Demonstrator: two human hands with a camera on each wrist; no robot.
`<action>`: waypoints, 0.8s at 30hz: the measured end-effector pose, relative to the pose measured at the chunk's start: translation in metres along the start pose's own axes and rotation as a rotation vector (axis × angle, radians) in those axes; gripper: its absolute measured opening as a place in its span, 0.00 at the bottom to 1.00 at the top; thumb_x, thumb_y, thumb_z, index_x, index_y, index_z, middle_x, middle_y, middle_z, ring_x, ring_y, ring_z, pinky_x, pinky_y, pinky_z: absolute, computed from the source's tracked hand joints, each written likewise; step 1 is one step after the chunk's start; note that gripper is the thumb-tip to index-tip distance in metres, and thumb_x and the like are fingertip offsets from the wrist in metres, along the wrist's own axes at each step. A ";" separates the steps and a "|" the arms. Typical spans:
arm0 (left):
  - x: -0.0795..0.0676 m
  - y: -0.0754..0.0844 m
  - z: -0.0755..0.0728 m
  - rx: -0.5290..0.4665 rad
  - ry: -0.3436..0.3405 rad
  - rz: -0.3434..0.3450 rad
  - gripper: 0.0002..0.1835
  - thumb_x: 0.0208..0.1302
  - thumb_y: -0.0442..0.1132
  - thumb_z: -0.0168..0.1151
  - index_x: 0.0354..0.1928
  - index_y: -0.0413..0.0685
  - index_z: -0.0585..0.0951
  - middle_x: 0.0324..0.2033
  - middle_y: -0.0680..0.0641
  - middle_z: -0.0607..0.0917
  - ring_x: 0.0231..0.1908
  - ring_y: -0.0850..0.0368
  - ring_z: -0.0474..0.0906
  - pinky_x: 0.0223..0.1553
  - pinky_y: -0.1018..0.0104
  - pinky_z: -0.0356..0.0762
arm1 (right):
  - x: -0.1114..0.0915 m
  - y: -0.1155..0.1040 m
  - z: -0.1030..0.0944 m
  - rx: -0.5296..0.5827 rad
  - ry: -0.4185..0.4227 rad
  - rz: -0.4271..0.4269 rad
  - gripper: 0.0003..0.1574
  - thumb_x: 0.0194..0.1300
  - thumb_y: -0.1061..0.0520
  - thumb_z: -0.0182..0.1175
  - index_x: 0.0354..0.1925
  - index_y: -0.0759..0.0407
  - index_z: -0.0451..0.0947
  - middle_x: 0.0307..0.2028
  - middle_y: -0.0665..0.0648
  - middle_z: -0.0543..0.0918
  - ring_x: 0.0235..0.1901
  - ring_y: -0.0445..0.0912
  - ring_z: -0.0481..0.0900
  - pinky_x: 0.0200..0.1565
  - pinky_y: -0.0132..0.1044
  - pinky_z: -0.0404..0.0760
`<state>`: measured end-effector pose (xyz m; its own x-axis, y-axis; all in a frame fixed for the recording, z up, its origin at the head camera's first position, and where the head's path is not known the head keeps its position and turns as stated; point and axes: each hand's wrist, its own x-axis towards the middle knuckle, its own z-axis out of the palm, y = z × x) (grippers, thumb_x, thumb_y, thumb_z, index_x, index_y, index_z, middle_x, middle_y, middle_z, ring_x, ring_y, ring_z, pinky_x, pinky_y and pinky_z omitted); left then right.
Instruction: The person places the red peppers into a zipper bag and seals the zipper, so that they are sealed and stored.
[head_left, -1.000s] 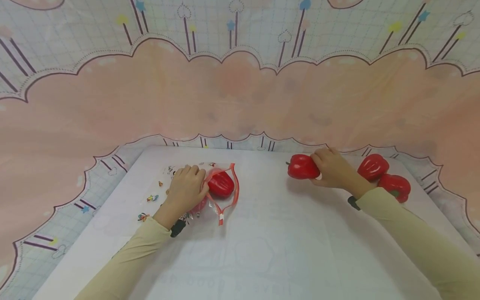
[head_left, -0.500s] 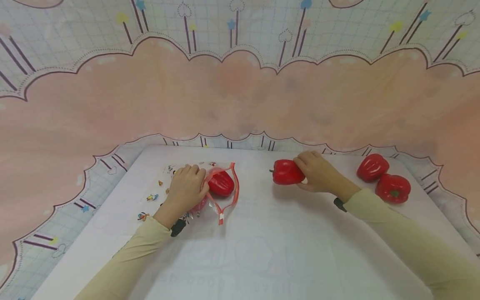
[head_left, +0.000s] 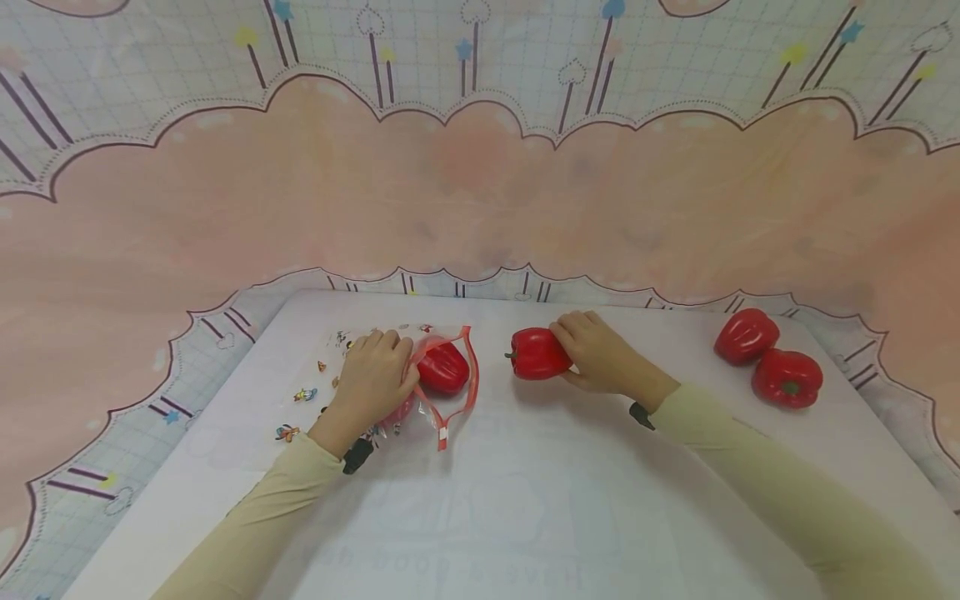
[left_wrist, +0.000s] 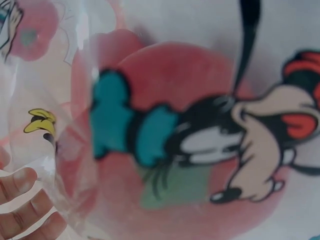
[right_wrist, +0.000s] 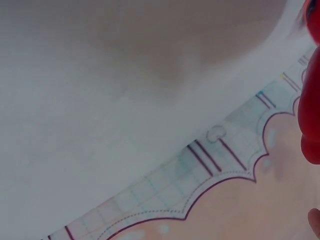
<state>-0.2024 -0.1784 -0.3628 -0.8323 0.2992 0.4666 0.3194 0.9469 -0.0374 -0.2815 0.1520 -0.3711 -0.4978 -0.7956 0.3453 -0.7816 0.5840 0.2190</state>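
My left hand (head_left: 372,375) grips the upper side of a clear plastic bag (head_left: 473,385) with cartoon prints and a red-edged mouth, held open toward the right. Just inside that mouth lies a red bell pepper (head_left: 444,369). Through the printed plastic, the left wrist view shows red peppers (left_wrist: 175,70) close up, with curled fingers (left_wrist: 22,182) at the bag's edge. My right hand (head_left: 609,357) holds another red bell pepper (head_left: 536,354) by its base, stem pointing left, a short way right of the mouth. In the right wrist view, part of this pepper (right_wrist: 312,107) shows at the edge.
Two more red bell peppers, one behind (head_left: 746,337) and one in front (head_left: 787,378), rest at the right of the white table (head_left: 480,500). A patterned pink and white cloth (head_left: 480,200) rises behind and around the table.
My right hand has carried its bell pepper leftward and slightly nearer, toward the bag's mouth. My left hand and the bag have stayed put.
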 end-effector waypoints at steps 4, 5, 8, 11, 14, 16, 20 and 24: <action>0.000 0.000 0.000 -0.002 -0.005 -0.002 0.13 0.55 0.41 0.58 0.39 0.39 0.79 0.33 0.41 0.80 0.37 0.46 0.75 0.46 0.53 0.76 | 0.008 -0.008 0.006 -0.012 -0.004 -0.001 0.41 0.40 0.50 0.75 0.52 0.63 0.71 0.47 0.60 0.78 0.48 0.52 0.74 0.51 0.45 0.78; 0.001 0.001 -0.001 -0.003 -0.005 -0.002 0.13 0.55 0.41 0.58 0.39 0.39 0.79 0.33 0.41 0.80 0.37 0.46 0.75 0.46 0.53 0.76 | 0.010 -0.009 0.007 -0.015 -0.006 0.000 0.41 0.41 0.50 0.75 0.52 0.63 0.71 0.47 0.60 0.78 0.48 0.52 0.74 0.51 0.45 0.78; 0.001 0.001 -0.002 -0.004 -0.003 0.000 0.13 0.55 0.41 0.58 0.39 0.39 0.79 0.33 0.41 0.80 0.37 0.46 0.75 0.46 0.53 0.76 | 0.017 -0.014 0.009 -0.022 -0.009 0.000 0.40 0.42 0.50 0.74 0.52 0.63 0.72 0.46 0.60 0.78 0.47 0.51 0.74 0.52 0.45 0.77; 0.001 0.001 -0.002 -0.002 0.007 0.006 0.13 0.55 0.41 0.58 0.39 0.39 0.79 0.32 0.41 0.81 0.36 0.46 0.75 0.46 0.53 0.76 | 0.022 -0.018 0.012 -0.026 -0.018 -0.001 0.38 0.44 0.50 0.73 0.51 0.63 0.72 0.45 0.60 0.77 0.47 0.51 0.74 0.52 0.45 0.77; 0.001 0.001 -0.001 -0.002 0.018 0.011 0.13 0.55 0.40 0.58 0.38 0.39 0.79 0.32 0.41 0.81 0.36 0.47 0.75 0.44 0.53 0.77 | 0.026 -0.021 0.016 -0.033 -0.045 0.004 0.37 0.45 0.50 0.72 0.52 0.63 0.72 0.46 0.59 0.77 0.48 0.51 0.74 0.52 0.44 0.76; 0.001 0.002 -0.002 -0.003 0.022 0.012 0.13 0.55 0.40 0.58 0.38 0.38 0.79 0.32 0.41 0.81 0.36 0.46 0.75 0.44 0.53 0.77 | 0.029 -0.023 0.018 -0.035 -0.066 0.013 0.37 0.46 0.50 0.72 0.52 0.63 0.72 0.46 0.59 0.76 0.48 0.50 0.73 0.53 0.44 0.76; 0.001 0.002 -0.002 0.003 0.026 0.016 0.13 0.55 0.40 0.58 0.38 0.39 0.79 0.32 0.41 0.81 0.36 0.46 0.76 0.44 0.53 0.77 | 0.032 -0.030 0.021 -0.035 -0.087 0.024 0.35 0.46 0.50 0.71 0.51 0.63 0.72 0.46 0.59 0.76 0.47 0.50 0.73 0.53 0.44 0.76; 0.003 0.003 -0.003 0.012 0.028 0.022 0.12 0.55 0.40 0.58 0.38 0.39 0.79 0.31 0.42 0.81 0.36 0.46 0.76 0.44 0.54 0.77 | 0.037 -0.037 0.022 -0.048 -0.103 0.034 0.35 0.46 0.50 0.71 0.51 0.63 0.73 0.45 0.59 0.77 0.47 0.50 0.73 0.53 0.45 0.76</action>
<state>-0.2022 -0.1749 -0.3593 -0.8119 0.3169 0.4902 0.3321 0.9414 -0.0586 -0.2791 0.0976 -0.3862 -0.5617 -0.7858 0.2587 -0.7456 0.6164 0.2533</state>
